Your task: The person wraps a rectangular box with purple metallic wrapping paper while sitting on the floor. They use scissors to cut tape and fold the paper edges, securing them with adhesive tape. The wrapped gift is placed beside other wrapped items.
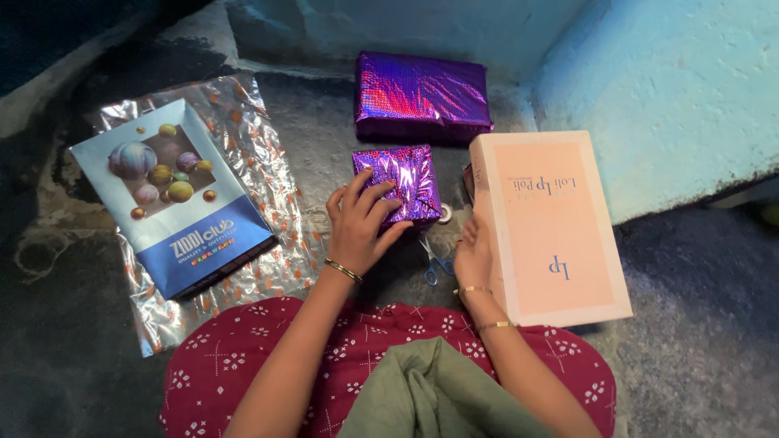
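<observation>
Head view: left hand presses flat, fingers spread, on small purple holographic-wrapped box, fully covered; larger purple wrapped box lies finished behind it. Right hand rests against unwrapped peach cardboard box, grip unclear; blue box on clear spotted film also unwrapped.

Shiny purple holographic wrap on the small parcel and the larger parcel farther off. Pale peach on the box at right. Clear foil sheet with orange specks, left. Blue-handled scissors. Maroon skirt, white floral print.
</observation>
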